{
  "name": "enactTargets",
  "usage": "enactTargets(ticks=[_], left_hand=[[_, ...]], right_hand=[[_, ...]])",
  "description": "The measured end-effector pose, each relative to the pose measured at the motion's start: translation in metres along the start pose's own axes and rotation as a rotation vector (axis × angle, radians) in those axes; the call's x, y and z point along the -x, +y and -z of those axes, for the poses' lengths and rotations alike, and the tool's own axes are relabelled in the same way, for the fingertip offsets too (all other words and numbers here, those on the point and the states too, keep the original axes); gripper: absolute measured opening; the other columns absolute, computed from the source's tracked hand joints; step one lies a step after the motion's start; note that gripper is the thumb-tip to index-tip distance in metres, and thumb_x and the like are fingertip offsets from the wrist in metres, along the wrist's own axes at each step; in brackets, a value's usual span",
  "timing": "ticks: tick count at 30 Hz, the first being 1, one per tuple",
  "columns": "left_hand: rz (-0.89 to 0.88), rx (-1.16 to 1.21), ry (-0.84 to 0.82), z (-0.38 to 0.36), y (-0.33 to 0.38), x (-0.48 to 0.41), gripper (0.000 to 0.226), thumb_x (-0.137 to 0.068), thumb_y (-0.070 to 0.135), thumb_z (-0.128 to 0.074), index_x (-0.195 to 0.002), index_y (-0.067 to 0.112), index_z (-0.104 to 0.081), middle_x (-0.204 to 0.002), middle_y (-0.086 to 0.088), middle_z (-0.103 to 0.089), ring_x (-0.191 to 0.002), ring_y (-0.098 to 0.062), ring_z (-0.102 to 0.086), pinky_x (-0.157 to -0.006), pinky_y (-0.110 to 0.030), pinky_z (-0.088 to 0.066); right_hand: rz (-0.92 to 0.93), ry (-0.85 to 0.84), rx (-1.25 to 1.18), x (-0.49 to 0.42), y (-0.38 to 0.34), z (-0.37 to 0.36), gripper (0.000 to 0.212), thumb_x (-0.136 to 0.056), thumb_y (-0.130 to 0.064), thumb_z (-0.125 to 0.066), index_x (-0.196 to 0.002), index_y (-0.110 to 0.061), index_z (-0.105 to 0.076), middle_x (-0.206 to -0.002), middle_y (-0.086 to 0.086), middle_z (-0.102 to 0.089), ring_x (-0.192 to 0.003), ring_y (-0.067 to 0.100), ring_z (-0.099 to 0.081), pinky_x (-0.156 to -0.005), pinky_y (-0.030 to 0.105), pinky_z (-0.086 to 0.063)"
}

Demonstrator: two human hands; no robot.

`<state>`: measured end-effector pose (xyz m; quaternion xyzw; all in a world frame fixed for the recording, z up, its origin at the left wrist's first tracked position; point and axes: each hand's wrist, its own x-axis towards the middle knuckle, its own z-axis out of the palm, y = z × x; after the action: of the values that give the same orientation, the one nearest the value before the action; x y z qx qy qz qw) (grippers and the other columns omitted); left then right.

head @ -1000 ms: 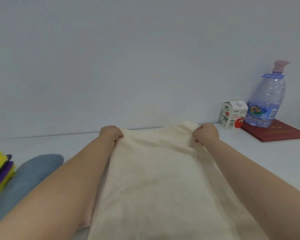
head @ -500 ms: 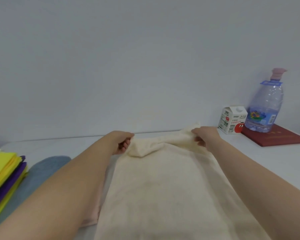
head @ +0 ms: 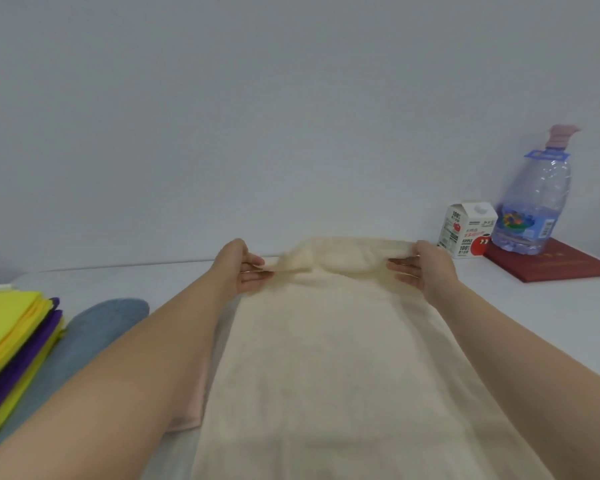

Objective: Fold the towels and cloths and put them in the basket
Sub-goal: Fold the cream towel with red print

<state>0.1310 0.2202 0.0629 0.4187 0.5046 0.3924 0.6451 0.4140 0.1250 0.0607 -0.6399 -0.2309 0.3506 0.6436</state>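
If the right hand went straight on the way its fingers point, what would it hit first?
Probably the lifted edge of the cream towel that the right hand pinches, then the left hand opposite.

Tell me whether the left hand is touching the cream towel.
Touching. The head view shows the left hand pinching the raised far corner of the cream towel.

— Any writing you can read?
— On the white carton (head: 468, 230): "100%" near the top, "APPLE" lower down, "100%" again beneath it.
— And the water bottle (head: 537, 195)?
— Its label has a barcode and coloured print, too small to read.
— The red book (head: 551, 265)?
— Faint gold lettering, illegible.
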Motion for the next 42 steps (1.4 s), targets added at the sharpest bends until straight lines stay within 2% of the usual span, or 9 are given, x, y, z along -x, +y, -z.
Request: enactTargets(ticks=[3, 6, 9, 12, 16, 20, 28, 36, 42], left_hand=[[0.039, -0.126, 0.038, 0.011, -0.01, 0.014, 0.043, -0.092, 0.039, -0.053, -0.068, 0.003, -0.055, -0.073, -0.015, -0.061, -0.068, -0.027, -0.061, -0.064, -0.034, -0.053], [0.075, -0.172, 0.066, 0.013, -0.023, 0.038, 0.015, -0.086, 0.006, -0.066, -0.076, 0.003, -0.055, -0.077, -0.012, -0.059, -0.068, -0.021, -0.059, -0.045, -0.03, -0.055], [0.113, -0.12, 0.07, 0.009, -0.035, 0.058, 0.02, -0.085, -0.015, -0.055, -0.074, 0.001, -0.05, -0.08, -0.013, -0.054, -0.07, -0.02, -0.055, -0.049, -0.029, -0.055], [0.235, 0.041, -0.011, 0.001, -0.046, 0.078, 0.012, -0.09, -0.01, -0.052, -0.08, -0.003, -0.054, -0.083, -0.014, -0.061, -0.068, -0.021, -0.058, -0.071, -0.033, -0.054], [0.362, -0.077, -0.105, 0.001, -0.051, 0.1, 0.007, -0.085, 0.011, -0.068, -0.086, 0.007, -0.063, -0.065, -0.009, -0.07, -0.053, -0.02, -0.068, -0.053, -0.037, -0.057], [0.456, -0.318, -0.294, 0.007, -0.062, 0.118, 0.009, -0.086, 0.016, -0.066, -0.093, 0.01, -0.063, -0.075, -0.005, -0.072, -0.059, -0.016, -0.069, -0.055, -0.029, -0.058], [0.199, -0.13, 0.016, -0.009, -0.074, 0.073, 0.015, -0.095, 0.007, -0.05, -0.109, 0.007, -0.054, -0.084, -0.007, -0.063, -0.07, -0.016, -0.06, -0.053, -0.027, -0.055], [0.002, -0.09, 0.041, -0.035, -0.061, 0.018, 0.025, -0.083, 0.004, -0.063, -0.108, -0.003, -0.061, -0.105, -0.017, -0.066, -0.099, -0.032, -0.064, -0.093, -0.044, -0.051], [-0.065, -0.039, 0.034, -0.042, -0.054, 0.002, 0.016, -0.09, 0.004, -0.056, -0.106, 0.001, -0.057, -0.096, -0.012, -0.063, -0.092, -0.029, -0.062, -0.089, -0.04, -0.052]], right_hand=[[-0.05, 0.019, 0.002, 0.017, 0.004, 0.015, 0.033, -0.091, -0.028, -0.05, -0.066, -0.006, -0.053, -0.079, 0.008, -0.057, -0.069, 0.028, -0.062, -0.061, 0.036, -0.052], [-0.063, 0.09, 0.151, 0.036, 0.015, 0.03, 0.022, -0.086, -0.011, -0.064, -0.068, -0.006, -0.052, -0.09, 0.018, -0.061, -0.072, 0.023, -0.057, -0.078, 0.045, -0.056], [-0.177, 0.086, 0.141, 0.054, 0.023, 0.042, 0.022, -0.078, 0.001, -0.07, -0.097, -0.001, -0.059, -0.111, 0.021, -0.061, -0.094, 0.031, -0.06, -0.089, 0.048, -0.052], [-0.361, 0.004, 0.019, 0.076, 0.033, 0.057, 0.021, -0.079, 0.006, -0.068, -0.097, 0.004, -0.058, -0.091, 0.017, -0.06, -0.079, 0.034, -0.061, -0.075, 0.051, -0.054], [-0.335, -0.09, 0.233, 0.108, 0.035, 0.063, 0.01, -0.088, -0.006, -0.063, -0.094, -0.001, -0.058, -0.079, 0.016, -0.058, -0.061, 0.028, -0.057, -0.032, 0.03, -0.049], [-0.303, -0.222, 0.398, 0.127, 0.041, 0.058, 0.014, -0.093, -0.015, -0.056, -0.094, -0.001, -0.052, -0.078, 0.018, -0.059, -0.061, 0.027, -0.059, -0.054, 0.034, -0.053], [-0.17, -0.166, 0.265, 0.086, 0.048, 0.026, 0.007, -0.092, -0.005, -0.047, -0.087, -0.002, -0.051, -0.077, 0.014, -0.051, -0.061, 0.025, -0.051, -0.051, 0.031, -0.043], [-0.125, -0.058, 0.232, 0.018, 0.046, -0.01, 0.015, -0.09, -0.008, -0.045, -0.075, -0.006, -0.049, -0.076, 0.014, -0.055, -0.066, 0.028, -0.056, -0.067, 0.037, -0.047], [-0.104, -0.067, 0.201, -0.004, 0.045, -0.017, 0.027, -0.084, -0.007, -0.049, -0.108, 0.002, -0.056, -0.097, 0.014, -0.056, -0.09, 0.029, -0.059, -0.087, 0.042, -0.051]])
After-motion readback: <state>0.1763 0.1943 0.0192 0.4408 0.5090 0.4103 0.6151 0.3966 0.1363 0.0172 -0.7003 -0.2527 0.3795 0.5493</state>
